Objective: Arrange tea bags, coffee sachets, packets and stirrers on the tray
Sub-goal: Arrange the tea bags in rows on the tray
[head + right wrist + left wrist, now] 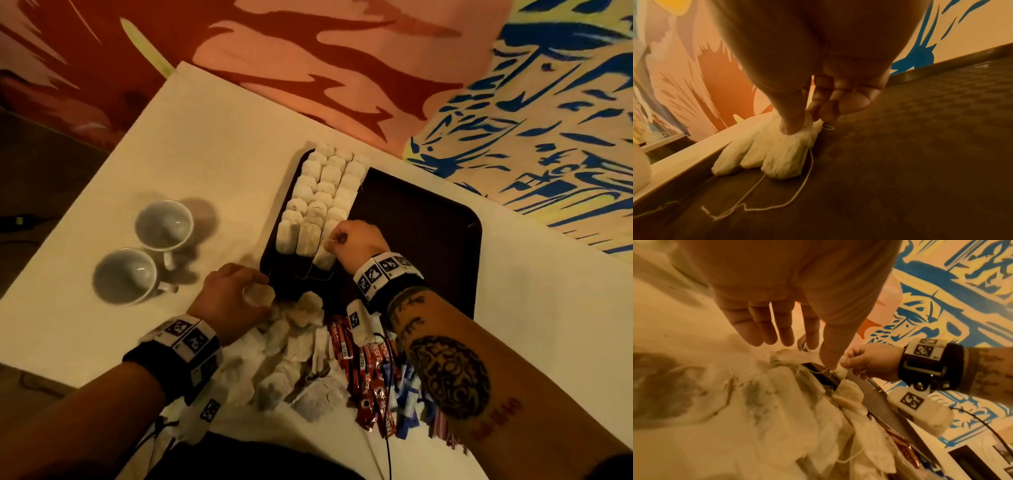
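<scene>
From the head view, a white table [219, 144] runs diagonally under warm, dim light, set against a wall mural [359, 65] of red-orange flame shapes that turns blue and yellow to the right. A dark brown tray [421, 219] lies on the table, its left part filled with three rows of tea bags [323, 195]. The right hand [359, 245] sits at the near end of the rightmost row, fingers curled, pinching the nearest tea bag [325, 255]. The left hand [233, 291] rests at the tray's near-left corner, a loose tea bag [258, 294] under its thumb and fingertips. A heap of loose tea bags [291, 363] lies on the table near the person, beside red coffee sachets [371, 380] and blue-and-white packets [407, 387]. Two empty white cups [145, 250] stand left of the tray.

The left wrist view shows the left hand's fingers [764, 327] extended and relaxed over the crumpled tea bags [777, 402] — the thumb reaches toward the tray edge, where the right hand is closed on a bag. The blue mural fills the background.

The right wrist view looks across the tray's checkered floor [920, 129]. The right thumb [792, 120] presses the tea bag's top against the curled fingers, the bag resting on the tray beside two others — their white strings [764, 206] trail loose over the tray.
</scene>
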Tool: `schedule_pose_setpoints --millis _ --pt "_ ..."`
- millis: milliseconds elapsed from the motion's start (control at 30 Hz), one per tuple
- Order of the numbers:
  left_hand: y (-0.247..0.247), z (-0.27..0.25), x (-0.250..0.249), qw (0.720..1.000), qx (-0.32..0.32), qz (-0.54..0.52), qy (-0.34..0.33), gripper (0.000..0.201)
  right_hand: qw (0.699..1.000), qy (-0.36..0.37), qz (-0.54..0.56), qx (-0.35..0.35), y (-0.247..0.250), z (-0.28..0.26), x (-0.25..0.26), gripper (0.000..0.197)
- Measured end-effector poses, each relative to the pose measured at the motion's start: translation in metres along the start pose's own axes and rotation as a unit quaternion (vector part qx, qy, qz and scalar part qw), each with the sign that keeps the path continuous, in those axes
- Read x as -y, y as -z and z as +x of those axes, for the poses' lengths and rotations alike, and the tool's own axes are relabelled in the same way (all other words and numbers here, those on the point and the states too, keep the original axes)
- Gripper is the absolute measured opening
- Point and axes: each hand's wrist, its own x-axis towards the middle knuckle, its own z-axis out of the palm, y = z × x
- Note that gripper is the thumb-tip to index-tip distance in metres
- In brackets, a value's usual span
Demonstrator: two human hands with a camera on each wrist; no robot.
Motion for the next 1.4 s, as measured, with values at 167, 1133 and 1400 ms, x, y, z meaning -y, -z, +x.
schedule_pose_setpoints --millis 167,1133,1400 --pt "-0.004 0.002 0.001 1.000 -0.002 0.010 -0.002 0.066 1.000 -0.007 -0.007 0.000 0.001 0.011 0.000 0.010" --pt "-0.046 -0.012 -0.031 0.954 0.100 0.266 -0.093 0.052 0.991 -0.131 0.013 -0.025 -0.056 -0.110 -0.039 0.027" --pt "-0.017 -0.018 -0.004 0.951 0.128 0.243 -0.140 0.038 0.992 -0.125 0.004 -0.026 -0.056 -0.115 -0.038 0.026"
